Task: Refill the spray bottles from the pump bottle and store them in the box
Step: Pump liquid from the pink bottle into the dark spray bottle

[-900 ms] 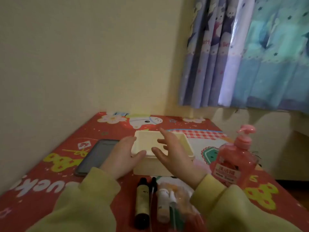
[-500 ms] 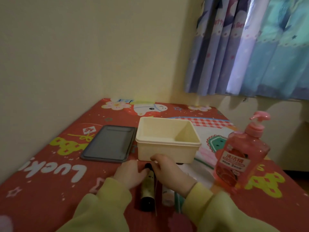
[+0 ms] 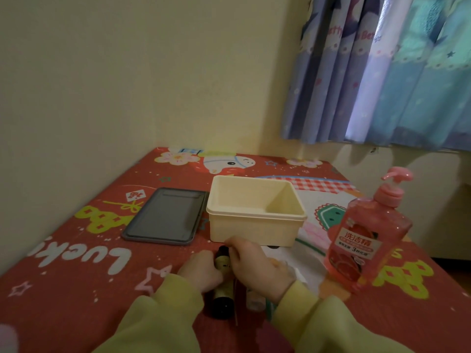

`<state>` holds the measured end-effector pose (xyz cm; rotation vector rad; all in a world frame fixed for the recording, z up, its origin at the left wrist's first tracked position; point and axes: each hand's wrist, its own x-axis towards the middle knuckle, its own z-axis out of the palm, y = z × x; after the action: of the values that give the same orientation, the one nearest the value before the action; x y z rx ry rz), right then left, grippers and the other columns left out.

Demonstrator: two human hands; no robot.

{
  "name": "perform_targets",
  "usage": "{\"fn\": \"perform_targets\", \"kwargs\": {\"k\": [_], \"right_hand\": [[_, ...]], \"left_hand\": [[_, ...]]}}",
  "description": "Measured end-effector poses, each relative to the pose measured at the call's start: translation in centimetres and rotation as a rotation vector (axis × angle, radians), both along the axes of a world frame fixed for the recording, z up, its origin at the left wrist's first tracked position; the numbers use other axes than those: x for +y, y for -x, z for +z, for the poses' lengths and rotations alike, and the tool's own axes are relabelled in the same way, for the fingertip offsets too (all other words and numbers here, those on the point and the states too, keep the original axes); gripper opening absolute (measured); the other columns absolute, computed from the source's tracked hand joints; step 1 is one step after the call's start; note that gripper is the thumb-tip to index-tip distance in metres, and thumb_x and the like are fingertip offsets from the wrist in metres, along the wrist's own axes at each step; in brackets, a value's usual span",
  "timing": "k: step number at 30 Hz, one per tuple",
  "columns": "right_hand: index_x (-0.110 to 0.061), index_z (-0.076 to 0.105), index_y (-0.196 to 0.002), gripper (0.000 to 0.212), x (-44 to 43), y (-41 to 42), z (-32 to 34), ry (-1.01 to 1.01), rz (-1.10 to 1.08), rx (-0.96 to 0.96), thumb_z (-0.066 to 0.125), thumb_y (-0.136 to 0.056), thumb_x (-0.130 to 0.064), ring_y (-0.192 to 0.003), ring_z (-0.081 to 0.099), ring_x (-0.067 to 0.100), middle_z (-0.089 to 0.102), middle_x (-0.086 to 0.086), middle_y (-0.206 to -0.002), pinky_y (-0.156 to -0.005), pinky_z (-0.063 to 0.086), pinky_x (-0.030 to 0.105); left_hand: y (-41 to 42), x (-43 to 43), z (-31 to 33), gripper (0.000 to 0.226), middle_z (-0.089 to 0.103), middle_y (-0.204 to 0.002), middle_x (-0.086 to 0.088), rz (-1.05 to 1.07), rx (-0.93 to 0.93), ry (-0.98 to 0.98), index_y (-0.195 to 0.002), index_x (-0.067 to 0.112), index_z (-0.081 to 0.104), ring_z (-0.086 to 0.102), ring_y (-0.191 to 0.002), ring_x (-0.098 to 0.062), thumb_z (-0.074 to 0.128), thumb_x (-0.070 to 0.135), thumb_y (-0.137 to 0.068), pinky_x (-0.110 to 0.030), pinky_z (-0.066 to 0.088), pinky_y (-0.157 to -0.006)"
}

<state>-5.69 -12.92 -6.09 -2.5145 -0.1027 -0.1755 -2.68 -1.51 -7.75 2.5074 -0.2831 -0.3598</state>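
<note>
Red cartoon-printed cloth covers the bench [image 3: 76,289]. Both hands have dropped from the cream box [image 3: 254,225], where they hovered about a second ago, to the near part of the bench, and they sit much as they did half a second back. The left hand [image 3: 201,272] curls against the left side of a dark spray bottle [image 3: 222,289], which lies flat on the cloth with its cap end pointing away, toward the box. The right hand [image 3: 257,266] bends over the same bottle from the right, its fingertips pinching at the cap end. Under the right wrist a small white bottle [image 3: 253,301] peeks out, mostly hidden. The cream box stands open just beyond the hands, in the same place as before. A grey lid [image 3: 165,216] lies flat just left of the box. The pink pump bottle [image 3: 367,238] stands upright at the right, apart from the box. A blue and purple curtain [image 3: 382,72] hangs at the far right.
</note>
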Motion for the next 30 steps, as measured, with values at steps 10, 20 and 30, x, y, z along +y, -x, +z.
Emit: {"fn": "perform_targets", "kwargs": {"k": [10,20,30], "right_hand": [[-0.003,0.060,-0.119,0.030,-1.1,1.0,1.5,-0.069,0.012,-0.168,0.043,-0.094,-0.007,-0.110,0.057,0.024,0.064,0.013,-0.118,-0.088,0.038,0.021],[-0.007,0.067,-0.108,0.022,-5.7,2.6,5.8,-0.154,-0.026,-0.435,0.052,-0.092,-0.006,-0.082,0.055,0.003,0.068,0.002,-0.099,-0.073,0.043,0.005],[-0.009,0.069,-0.101,0.018,-12.1,6.4,11.7,-0.165,-0.095,-0.606,0.056,-0.090,-0.006,-0.075,0.059,-0.005,0.063,-0.016,-0.081,-0.067,0.046,0.011]], "left_hand": [[0.0,-0.3,1.2,0.025,0.049,-0.061,0.003,0.073,-0.132,0.104,-0.060,0.019,0.048,0.055,-0.066,-0.018,0.060,0.030,-0.079,-0.026,0.030,-0.049],[1.7,-4.1,6.2,0.034,0.055,-0.082,0.004,0.064,-0.297,0.495,-0.095,0.013,0.049,0.054,-0.072,-0.010,0.072,0.028,-0.075,-0.022,0.038,-0.055],[3.4,-12.3,9.1,0.038,0.054,-0.083,0.009,-0.063,-0.327,0.792,-0.100,0.018,0.039,0.057,-0.079,-0.016,0.070,0.021,-0.079,-0.027,0.045,-0.068]]}}
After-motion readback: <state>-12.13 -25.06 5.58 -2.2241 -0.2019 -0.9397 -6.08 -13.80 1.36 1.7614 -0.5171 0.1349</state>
